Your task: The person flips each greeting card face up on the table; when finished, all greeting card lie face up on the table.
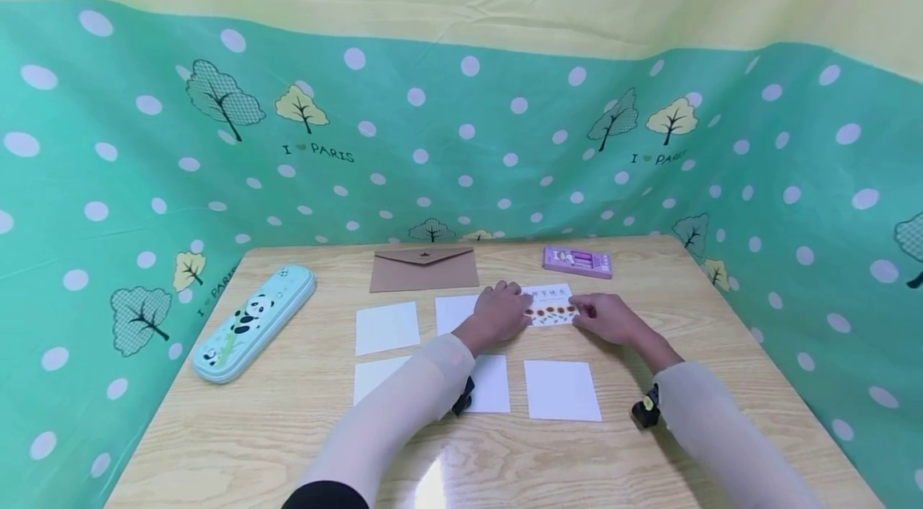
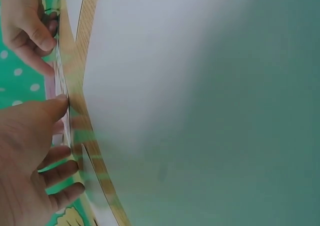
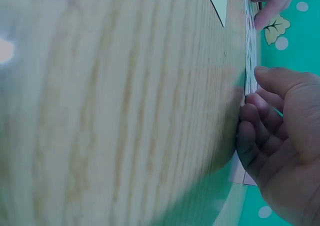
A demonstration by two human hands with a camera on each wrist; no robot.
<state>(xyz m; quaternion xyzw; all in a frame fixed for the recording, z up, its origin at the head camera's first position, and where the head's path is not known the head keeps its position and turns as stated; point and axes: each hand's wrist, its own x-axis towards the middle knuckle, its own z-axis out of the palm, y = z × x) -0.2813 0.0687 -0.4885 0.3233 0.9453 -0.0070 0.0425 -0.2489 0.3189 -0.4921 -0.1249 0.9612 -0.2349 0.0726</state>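
A printed card (image 1: 551,299) with a line of characters and a row of orange flowers lies on the table, with a hand at each side. My left hand (image 1: 501,312) touches the card's left edge with the thumb; its other fingers are extended and spread in the left wrist view. At the right edge, my right hand (image 1: 606,318) pinches the card between thumb and curled fingers, seen edge-on in the right wrist view. Beside and partly under my left arm lie blank white cards, among them one at the left (image 1: 386,329) and one at the front right (image 1: 562,390).
A brown envelope (image 1: 424,272) and a purple box (image 1: 577,261) lie along the back of the wooden table (image 1: 216,437). At the left is a light-blue panda pencil case (image 1: 254,325). A green dotted curtain (image 1: 461,148) hangs behind the table and around both sides.
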